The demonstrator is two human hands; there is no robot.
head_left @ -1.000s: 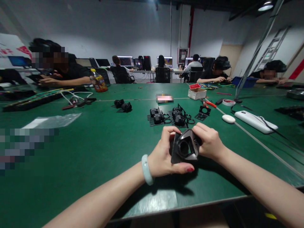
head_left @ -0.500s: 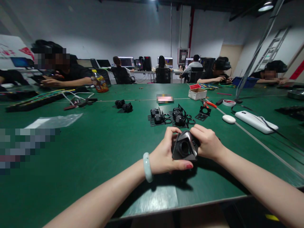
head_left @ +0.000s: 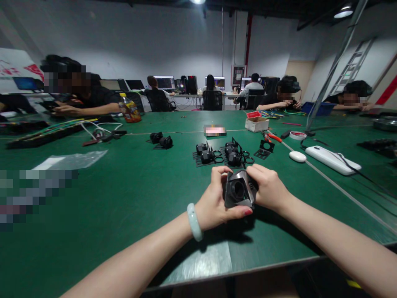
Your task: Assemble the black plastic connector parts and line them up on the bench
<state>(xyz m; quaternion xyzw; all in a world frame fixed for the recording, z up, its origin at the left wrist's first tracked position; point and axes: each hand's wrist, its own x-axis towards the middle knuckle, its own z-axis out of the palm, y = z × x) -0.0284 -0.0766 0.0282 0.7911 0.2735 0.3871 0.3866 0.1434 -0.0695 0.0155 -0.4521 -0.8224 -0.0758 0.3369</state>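
Note:
Just above the table, near its front edge, both hands hold a black metal bracket [head_left: 230, 199] with a round black threaded cable gland [head_left: 238, 189] through it. My left hand [head_left: 214, 207] wraps the left side, thumb along the lower edge and fingers over the top. My right hand [head_left: 268, 186] is closed at the right and rear of the piece; its fingertips and what exactly they pinch are hidden. Beyond the hands lie similar black glands on brackets [head_left: 207, 155] with rings beside them, and a lone bare bracket [head_left: 265, 148].
Two more black glands [head_left: 166, 142] lie to the left. On the right are orange-handled pliers [head_left: 274, 137], a tape roll [head_left: 298, 135], a white mouse-like object [head_left: 297, 156] and a white power strip [head_left: 330, 159]. A small box [head_left: 257, 124] and a bottle [head_left: 130, 109] stand farther back. Co-workers sit across the table.
The bracket has turned slightly in my hands, so its front plate shows more. Both hands have shifted a little to the left in view; the hold is otherwise the same.

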